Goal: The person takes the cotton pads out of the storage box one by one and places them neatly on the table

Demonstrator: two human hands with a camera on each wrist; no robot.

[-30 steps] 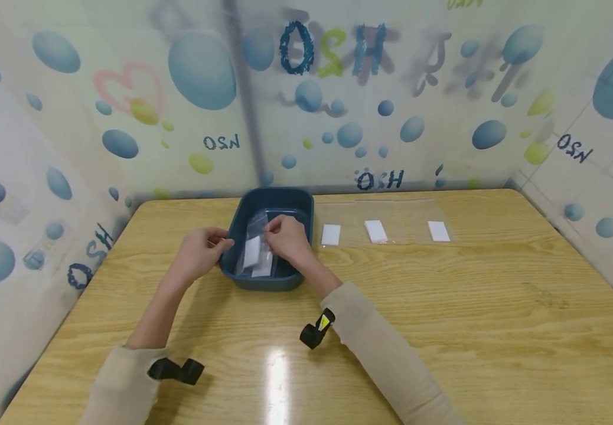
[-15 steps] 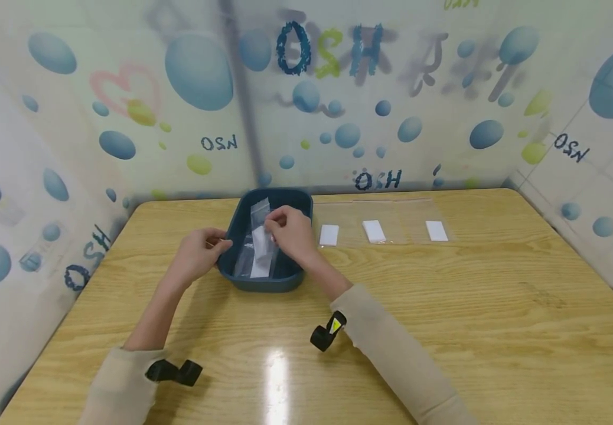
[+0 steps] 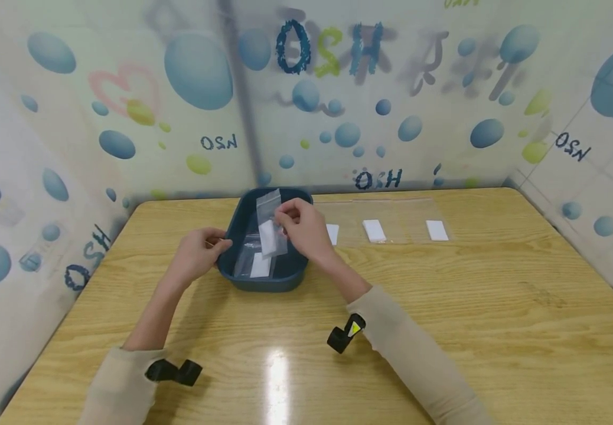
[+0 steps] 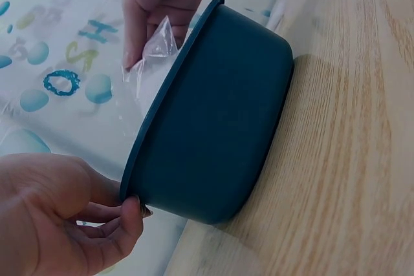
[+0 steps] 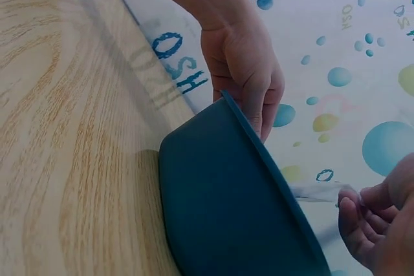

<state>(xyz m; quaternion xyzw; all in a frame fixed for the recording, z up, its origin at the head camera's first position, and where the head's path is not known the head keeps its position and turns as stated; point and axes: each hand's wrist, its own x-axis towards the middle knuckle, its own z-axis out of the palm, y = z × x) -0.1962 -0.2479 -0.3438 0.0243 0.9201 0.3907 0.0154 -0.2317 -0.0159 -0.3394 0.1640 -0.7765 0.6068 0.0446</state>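
A dark blue plastic bin (image 3: 266,284) stands at the back of the wooden table. My left hand (image 3: 198,255) pinches its left rim between thumb and fingers, as the left wrist view also shows. Above the bin, my right hand (image 3: 304,229) pinches the edge of a clear zip bag (image 3: 269,205) with a white block inside. In the right wrist view, the right hand (image 5: 381,224) has the bag's edge between thumb and forefinger. Lower in the bin lies another clear bag (image 3: 260,265) with a white block; whether more lie under it is hard to tell.
Right of the bin, clear bags with white blocks lie flat in a row: one white block (image 3: 333,234) partly behind my right hand, a middle white block (image 3: 374,231) and a right white block (image 3: 436,230). A patterned wall covering (image 3: 338,118) rises behind the table (image 3: 444,330).
My right hand has lifted the bag from among those in the bin and moved it up and slightly right. The left hand stays on the rim.
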